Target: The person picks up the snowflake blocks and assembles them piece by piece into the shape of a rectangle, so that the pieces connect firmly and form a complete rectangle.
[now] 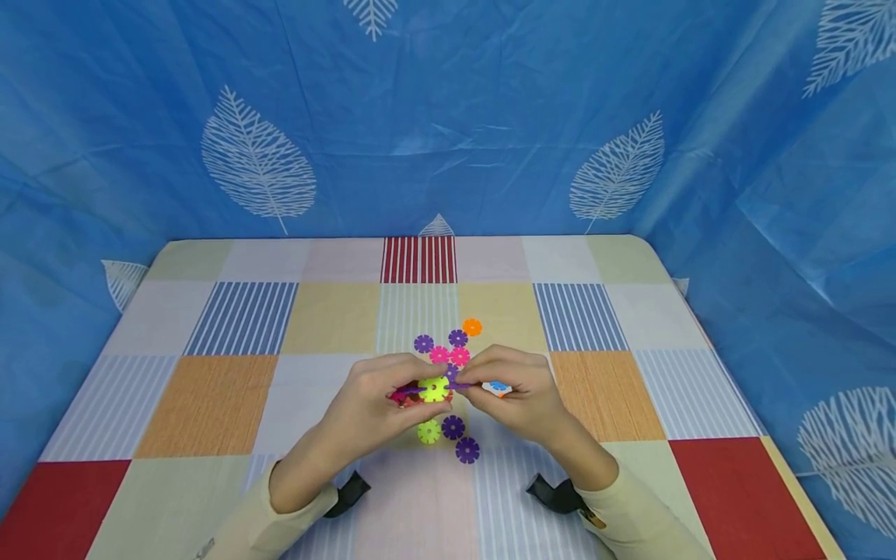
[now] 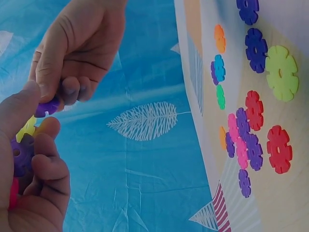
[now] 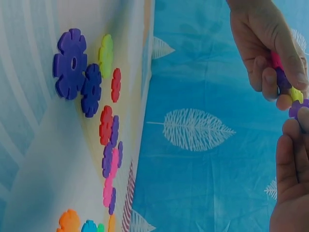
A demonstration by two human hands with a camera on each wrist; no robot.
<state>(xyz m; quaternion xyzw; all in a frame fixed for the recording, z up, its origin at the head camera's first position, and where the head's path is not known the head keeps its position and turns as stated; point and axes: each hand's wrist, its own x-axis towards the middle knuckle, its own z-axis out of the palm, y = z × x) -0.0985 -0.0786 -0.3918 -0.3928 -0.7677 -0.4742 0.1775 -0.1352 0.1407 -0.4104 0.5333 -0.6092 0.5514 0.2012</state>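
My left hand (image 1: 374, 395) holds a short chain of notched plastic snowflake discs above the table. In it are a yellow disc (image 1: 434, 389), a purple disc (image 2: 22, 155) and a pink disc (image 2: 13, 194), the last partly hidden by the palm. Thumb and forefinger of my right hand (image 1: 523, 389) pinch another purple disc (image 2: 47, 108) edge-on against the yellow one. The two hands meet over the middle of the table, fingertips close together.
Loose discs lie on the patchwork tablecloth (image 1: 224, 404): an orange disc (image 1: 472, 327), a lime disc (image 1: 429, 432), a dark purple disc (image 1: 467, 449), red discs (image 2: 279, 150) and several more. A blue leaf-print curtain (image 1: 448, 117) surrounds the table's back and sides.
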